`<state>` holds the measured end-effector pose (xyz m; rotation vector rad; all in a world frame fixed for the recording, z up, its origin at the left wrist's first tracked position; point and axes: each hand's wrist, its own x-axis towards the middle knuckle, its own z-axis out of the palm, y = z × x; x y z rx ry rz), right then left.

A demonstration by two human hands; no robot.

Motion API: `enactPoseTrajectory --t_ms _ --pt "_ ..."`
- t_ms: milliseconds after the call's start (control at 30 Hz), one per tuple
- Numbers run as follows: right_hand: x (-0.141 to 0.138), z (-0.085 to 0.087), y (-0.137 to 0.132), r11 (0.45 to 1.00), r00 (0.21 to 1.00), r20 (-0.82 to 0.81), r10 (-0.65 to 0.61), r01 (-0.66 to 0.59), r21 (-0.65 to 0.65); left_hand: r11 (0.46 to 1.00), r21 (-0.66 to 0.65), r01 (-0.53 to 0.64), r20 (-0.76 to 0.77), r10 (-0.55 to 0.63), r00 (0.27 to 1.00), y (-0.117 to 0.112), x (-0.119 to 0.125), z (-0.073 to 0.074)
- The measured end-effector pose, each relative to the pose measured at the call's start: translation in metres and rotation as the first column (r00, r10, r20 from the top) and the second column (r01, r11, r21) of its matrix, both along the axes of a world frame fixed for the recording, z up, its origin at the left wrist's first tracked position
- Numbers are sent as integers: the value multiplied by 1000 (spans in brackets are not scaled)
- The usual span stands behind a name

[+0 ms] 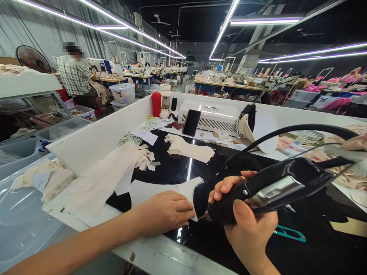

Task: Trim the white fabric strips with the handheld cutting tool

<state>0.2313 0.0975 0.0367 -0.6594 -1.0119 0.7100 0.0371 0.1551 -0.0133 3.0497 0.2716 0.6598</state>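
My left hand (169, 210) lies palm down on a pale curved fabric piece (155, 191), fingers stretched close together over its right end. My right hand (249, 225) is wrapped round the dark grip of a black hand-held power tool (286, 187) with a silver plate on its side. The tool is tilted, its grip end low beside the fabric piece and its bulky end raised to the right. A thick black cord (275, 133) arches behind it. Under the tool, a teal-handled implement (292, 233) is partly hidden by my right hand.
Beige cut pieces (106, 175) are heaped at the left, and a small stack (189, 148) lies farther back. A phone (191, 123) leans against a white box (209, 114). A red cup (156, 104) stands in the back corner. White walls (100, 130) edge the glossy black tabletop (169, 172).
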Motion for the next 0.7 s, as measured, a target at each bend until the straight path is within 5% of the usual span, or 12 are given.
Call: enactPoseTrajectory --t_ms 700 --pt "0 0 -1 1000 1000 23 -10 10 1 1000 -26 -2 2 2 1000 -2 -2 8"
